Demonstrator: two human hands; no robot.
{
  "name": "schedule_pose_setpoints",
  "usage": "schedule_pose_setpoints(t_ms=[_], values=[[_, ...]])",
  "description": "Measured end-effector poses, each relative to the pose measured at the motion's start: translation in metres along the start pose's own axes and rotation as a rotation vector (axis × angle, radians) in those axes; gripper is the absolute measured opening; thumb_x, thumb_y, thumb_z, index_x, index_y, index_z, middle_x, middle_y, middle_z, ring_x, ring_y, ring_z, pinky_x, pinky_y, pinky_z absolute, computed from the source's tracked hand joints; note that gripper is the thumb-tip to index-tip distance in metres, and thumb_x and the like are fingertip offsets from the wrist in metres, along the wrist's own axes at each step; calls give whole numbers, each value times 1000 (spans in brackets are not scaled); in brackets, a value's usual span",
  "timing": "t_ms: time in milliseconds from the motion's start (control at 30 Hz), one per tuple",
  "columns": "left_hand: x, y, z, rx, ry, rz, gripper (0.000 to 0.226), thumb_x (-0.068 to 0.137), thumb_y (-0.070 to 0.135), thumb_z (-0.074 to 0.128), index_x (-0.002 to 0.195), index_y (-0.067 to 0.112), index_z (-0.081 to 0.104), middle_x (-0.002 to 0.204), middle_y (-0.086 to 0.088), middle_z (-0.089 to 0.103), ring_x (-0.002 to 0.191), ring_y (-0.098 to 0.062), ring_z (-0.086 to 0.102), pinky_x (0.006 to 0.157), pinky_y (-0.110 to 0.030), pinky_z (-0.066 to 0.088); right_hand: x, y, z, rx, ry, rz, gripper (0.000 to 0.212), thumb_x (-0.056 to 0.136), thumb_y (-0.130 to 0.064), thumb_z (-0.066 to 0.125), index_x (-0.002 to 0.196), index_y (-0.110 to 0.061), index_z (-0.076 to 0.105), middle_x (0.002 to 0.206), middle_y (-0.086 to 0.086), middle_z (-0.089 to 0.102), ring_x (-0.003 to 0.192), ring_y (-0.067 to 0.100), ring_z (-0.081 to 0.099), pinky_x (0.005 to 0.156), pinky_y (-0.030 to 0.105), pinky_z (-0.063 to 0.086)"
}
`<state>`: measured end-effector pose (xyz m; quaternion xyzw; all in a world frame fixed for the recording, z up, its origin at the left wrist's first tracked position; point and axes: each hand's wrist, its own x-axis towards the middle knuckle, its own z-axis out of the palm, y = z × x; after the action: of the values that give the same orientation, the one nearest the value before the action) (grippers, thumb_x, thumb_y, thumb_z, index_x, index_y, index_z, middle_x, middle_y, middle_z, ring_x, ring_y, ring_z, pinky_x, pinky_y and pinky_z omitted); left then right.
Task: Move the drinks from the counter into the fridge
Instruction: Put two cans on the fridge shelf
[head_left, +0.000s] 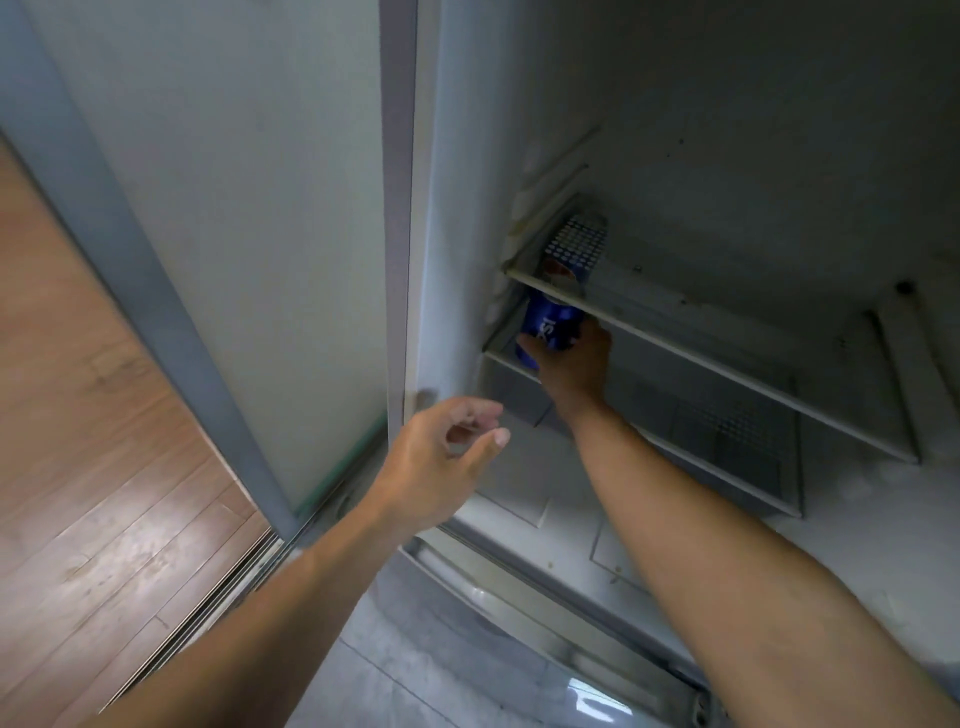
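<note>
While the right arm reaches deep into the open fridge (675, 156), the left hand (441, 462) hangs nearer the camera, just outside the fridge's left edge, holding nothing. Its fingers (475, 413) are loosely curled and a little apart, the thumb (485, 447) stretched out below them; they touch no surface that I can make out.

Below both forearms lies pale grey floor (415, 665), and to the left a wooden floor (88, 467) behind a sliding-door track (208, 597). A tall pale panel (234, 208) with a grey frame stands left of the fridge.

Farther in, the right hand (574, 364) grips a blue can (545, 327) at the left end of the lower shelf (727, 467), close to the fridge's left wall. The thumb (535, 348) wraps the can's near side and the fingers curl round its far side; how they are spaced there is hidden. The can looks tilted, its top leaning toward the shelf above, with white lettering on its side. Whether its base rests on the shelf I cannot tell, since the shelf's front rail and the hand cover it.

Above it, the upper shelf (727, 358) is clear glass with a white front rail. Seen through the glass, at its left end, is a blue-and-white dotted shape (576, 244), directly over the can; whether it is a second can or a reflection I cannot tell. The back wall is white and slightly marked.
</note>
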<state>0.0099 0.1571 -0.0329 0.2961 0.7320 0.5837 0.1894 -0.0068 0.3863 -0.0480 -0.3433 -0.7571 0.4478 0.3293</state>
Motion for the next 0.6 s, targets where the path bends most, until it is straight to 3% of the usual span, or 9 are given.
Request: schedule_pose_setpoints(t_ms=[100, 167, 267, 367, 467, 600], values=[[-8, -12, -10, 15, 22, -14, 18, 85, 51, 66, 102, 46, 65, 97, 27, 67, 90, 2, 65, 72, -10, 48, 13, -1, 18, -28, 37, 112, 65, 76, -25, 85, 129, -3, 57, 128, 17, 63, 115, 32, 61, 91, 28, 49], [-15, -21, -18, 13, 37, -37, 17, 87, 48, 67, 103, 42, 66, 96, 27, 67, 88, 2, 65, 68, -12, 48, 21, -2, 28, 3, 65, 137, 52, 85, -16, 76, 130, 1, 56, 129, 18, 63, 117, 30, 62, 84, 20, 43], [-27, -28, -29, -17, 61, -78, 25, 81, 56, 64, 101, 42, 68, 90, 25, 69, 76, 2, 65, 60, -17, 47, 27, -8, 33, 31, 112, 180, 42, 95, -9, 61, 134, 3, 53, 134, 18, 60, 121, 28, 59, 86, 18, 39], [-37, -31, -38, -19, 79, -78, 24, 78, 58, 60, 96, 43, 68, 91, 26, 70, 79, 0, 66, 65, -19, 51, 20, -14, 34, 61, 135, 196, 40, 97, -6, 55, 136, 2, 50, 135, 18, 58, 121, 28, 58, 85, 14, 37], [-45, -35, -44, -32, 51, -86, 13, 85, 47, 63, 96, 41, 67, 89, 24, 70, 77, -1, 65, 69, -21, 51, -2, -20, 29, -5, 171, 92, 34, 93, -2, 53, 127, 2, 57, 125, 18, 64, 110, 24, 62, 73, 5, 37], [-64, -47, -48, -38, 38, -95, 8, 92, 31, 66, 98, 35, 70, 88, 18, 71, 81, -8, 65, 72, -29, 54, -50, -24, 23, -92, 161, 32, 18, 94, -7, 51, 101, -1, 67, 96, 9, 68, 91, 27, 64, 66, 18, 38]])
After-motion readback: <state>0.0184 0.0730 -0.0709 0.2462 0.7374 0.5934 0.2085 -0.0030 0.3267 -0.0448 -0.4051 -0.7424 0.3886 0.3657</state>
